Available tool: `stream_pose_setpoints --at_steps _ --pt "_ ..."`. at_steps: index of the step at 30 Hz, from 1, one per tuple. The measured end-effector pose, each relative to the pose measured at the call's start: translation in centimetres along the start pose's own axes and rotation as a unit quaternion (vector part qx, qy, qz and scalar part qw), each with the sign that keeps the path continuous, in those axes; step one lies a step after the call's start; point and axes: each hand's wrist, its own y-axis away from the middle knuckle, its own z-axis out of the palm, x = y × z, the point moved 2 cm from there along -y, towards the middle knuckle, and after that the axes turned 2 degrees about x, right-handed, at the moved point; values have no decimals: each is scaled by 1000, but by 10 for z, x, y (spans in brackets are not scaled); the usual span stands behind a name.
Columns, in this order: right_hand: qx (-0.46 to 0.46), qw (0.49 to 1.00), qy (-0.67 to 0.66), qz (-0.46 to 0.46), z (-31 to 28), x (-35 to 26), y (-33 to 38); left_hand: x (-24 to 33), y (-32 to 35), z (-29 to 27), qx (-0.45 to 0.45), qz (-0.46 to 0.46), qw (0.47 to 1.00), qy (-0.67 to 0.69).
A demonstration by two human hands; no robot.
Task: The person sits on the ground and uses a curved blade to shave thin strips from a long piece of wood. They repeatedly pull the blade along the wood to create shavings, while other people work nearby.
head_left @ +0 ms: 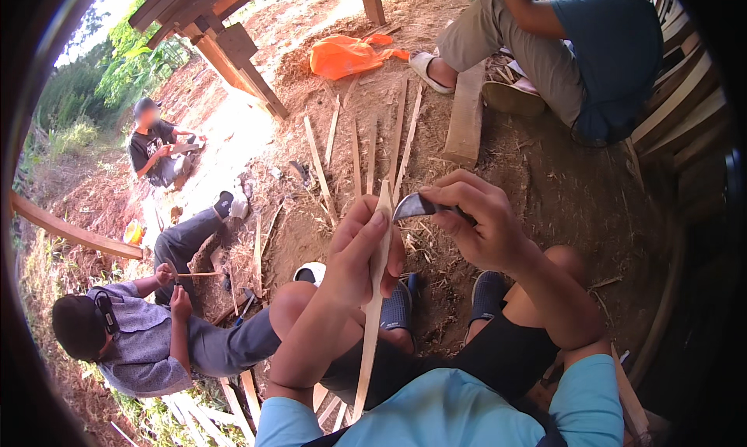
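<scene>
My left hand (361, 248) is closed round a long, pale wooden strip (374, 322), near its upper end. The strip stands tilted in front of my body, its lower end reaching down to my blue shirt. In my right hand (481, 217) is a knife with a short, dark, curved blade (412, 206); the fingers hide most of its handle. The blade's tip is beside the strip's upper end, close to my left thumb. Whether blade and wood touch, I cannot tell.
Several thin wooden strips (317, 167) lie on the dirt ahead. Beyond them are an orange bag (342, 56) and a wooden block (465, 120). People sit at the left (148, 346), far left (159, 147) and upper right (611, 50). Stacked boards (681, 97) line the right side.
</scene>
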Motion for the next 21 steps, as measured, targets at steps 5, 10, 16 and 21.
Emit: stream_pose_setpoints --at_steps 5,10,16,21 --pt "-19 1000 -8 20 10 -4 3 4 2 0 -20 -28 999 41" --pt "-12 999 -25 30 15 -5 1 -1 4 -1 -29 -6 999 41" --pt "79 994 30 75 20 1 5 -11 0 -1 -59 -15 984 168" --pt "223 963 108 108 -14 42 -14 -28 13 20 -84 -50 995 33"
